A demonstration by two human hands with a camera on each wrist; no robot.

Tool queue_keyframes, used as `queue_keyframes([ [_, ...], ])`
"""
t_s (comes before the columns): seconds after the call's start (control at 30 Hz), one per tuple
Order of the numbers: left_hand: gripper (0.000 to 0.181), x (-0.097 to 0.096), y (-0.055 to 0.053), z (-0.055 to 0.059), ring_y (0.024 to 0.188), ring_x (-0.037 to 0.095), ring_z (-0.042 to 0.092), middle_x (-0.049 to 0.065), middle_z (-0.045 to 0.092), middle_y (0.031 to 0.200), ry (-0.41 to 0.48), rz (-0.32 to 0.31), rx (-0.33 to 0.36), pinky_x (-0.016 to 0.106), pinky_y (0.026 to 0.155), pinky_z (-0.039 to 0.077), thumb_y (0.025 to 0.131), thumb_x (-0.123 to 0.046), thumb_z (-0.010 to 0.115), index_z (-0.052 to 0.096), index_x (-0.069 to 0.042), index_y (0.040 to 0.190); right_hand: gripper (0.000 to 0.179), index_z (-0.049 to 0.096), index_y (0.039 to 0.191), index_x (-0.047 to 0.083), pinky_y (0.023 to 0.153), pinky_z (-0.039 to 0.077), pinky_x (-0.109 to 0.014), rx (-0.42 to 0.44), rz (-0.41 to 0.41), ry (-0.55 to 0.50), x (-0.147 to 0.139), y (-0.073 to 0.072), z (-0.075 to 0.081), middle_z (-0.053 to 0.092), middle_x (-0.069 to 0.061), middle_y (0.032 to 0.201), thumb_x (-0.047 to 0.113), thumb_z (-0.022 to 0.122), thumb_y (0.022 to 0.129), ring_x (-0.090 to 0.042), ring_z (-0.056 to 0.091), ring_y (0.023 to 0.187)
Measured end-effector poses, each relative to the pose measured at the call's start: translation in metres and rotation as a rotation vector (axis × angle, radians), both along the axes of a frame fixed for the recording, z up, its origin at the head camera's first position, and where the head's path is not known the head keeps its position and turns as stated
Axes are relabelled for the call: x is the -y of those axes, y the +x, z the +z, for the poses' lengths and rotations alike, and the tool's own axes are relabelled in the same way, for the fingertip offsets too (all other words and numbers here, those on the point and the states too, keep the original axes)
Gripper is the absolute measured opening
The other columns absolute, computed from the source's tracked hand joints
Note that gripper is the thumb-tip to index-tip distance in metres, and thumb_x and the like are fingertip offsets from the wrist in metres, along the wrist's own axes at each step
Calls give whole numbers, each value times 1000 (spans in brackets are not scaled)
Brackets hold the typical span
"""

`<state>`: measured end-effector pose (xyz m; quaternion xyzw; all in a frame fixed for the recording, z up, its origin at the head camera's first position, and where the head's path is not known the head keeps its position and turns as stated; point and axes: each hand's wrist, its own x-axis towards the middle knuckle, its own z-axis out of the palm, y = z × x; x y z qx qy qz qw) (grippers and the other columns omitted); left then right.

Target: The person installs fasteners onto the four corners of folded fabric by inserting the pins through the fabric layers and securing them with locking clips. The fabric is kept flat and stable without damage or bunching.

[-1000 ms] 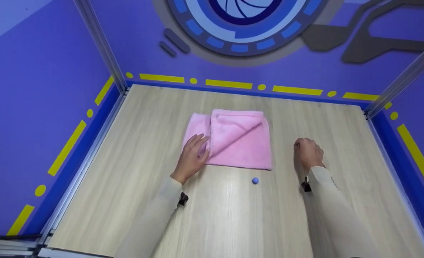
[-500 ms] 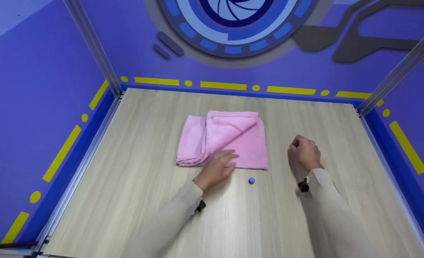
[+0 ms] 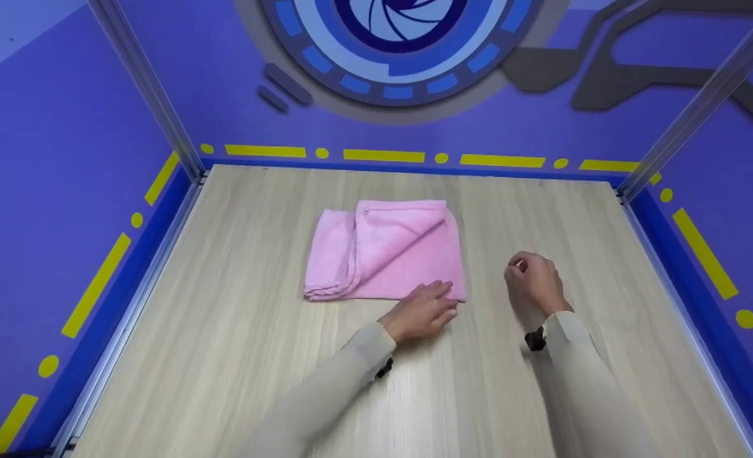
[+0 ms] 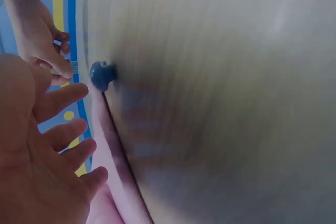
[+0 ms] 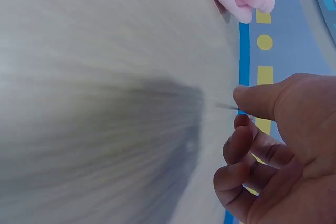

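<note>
A folded pink towel (image 3: 408,254) lies on the wooden table, its top layer turned back along a diagonal. My left hand (image 3: 421,312) is over the towel's near right corner, fingers spread and relaxed, holding nothing. In the left wrist view a small blue ball (image 4: 102,76) sits on the table by the towel's edge, just beyond that hand's fingertips; the hand hides it from the head view. To the towel's right, my right hand (image 3: 535,280) hovers close over the table with fingers loosely curled. In the right wrist view a gap shows between its thumb and fingers, with nothing held.
Purple panels with yellow marks enclose the table (image 3: 236,254) at the back and both sides. Metal posts (image 3: 154,89) stand at the back corners. A dark wrist device (image 3: 535,339) shows under the right sleeve.
My left hand has moved right, from the towel's left part along its near edge to the near right corner, covering the blue ball. The right hand has stayed about where it was.
</note>
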<state>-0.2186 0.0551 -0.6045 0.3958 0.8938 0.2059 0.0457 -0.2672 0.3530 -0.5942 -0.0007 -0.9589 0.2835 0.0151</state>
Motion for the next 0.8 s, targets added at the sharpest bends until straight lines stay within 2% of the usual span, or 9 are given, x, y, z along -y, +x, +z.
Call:
queue_keyframes([
  [0.1,45,-5,1,-4,150,34,34,16,39,161,-20,17,38,54,121,29,109,-39,44,61,-16,144,13,73,103,9,65,45,-36,7,-24,2,-3,4,-1,69,-9,93,16,63,100,-25,60,78],
  [0.23,49,-8,2,-6,151,32,32,13,39,162,-59,35,43,53,122,27,109,-43,43,59,-16,146,10,74,103,8,65,43,-36,-15,-54,-3,-6,9,1,69,-10,96,14,67,98,-25,59,80],
  [0.57,48,-10,3,-7,151,31,32,11,39,162,-99,36,14,53,122,26,109,-39,43,58,-15,147,13,74,108,5,68,44,-36,-33,-77,-18,-11,11,2,69,-12,100,12,67,99,-26,59,83],
  [0.8,41,-16,2,-8,146,29,42,8,49,156,-82,87,-27,54,119,33,108,-32,47,62,-15,142,15,74,111,6,70,45,-37,-31,-65,-33,-10,11,0,69,-12,103,14,66,100,-27,60,85],
])
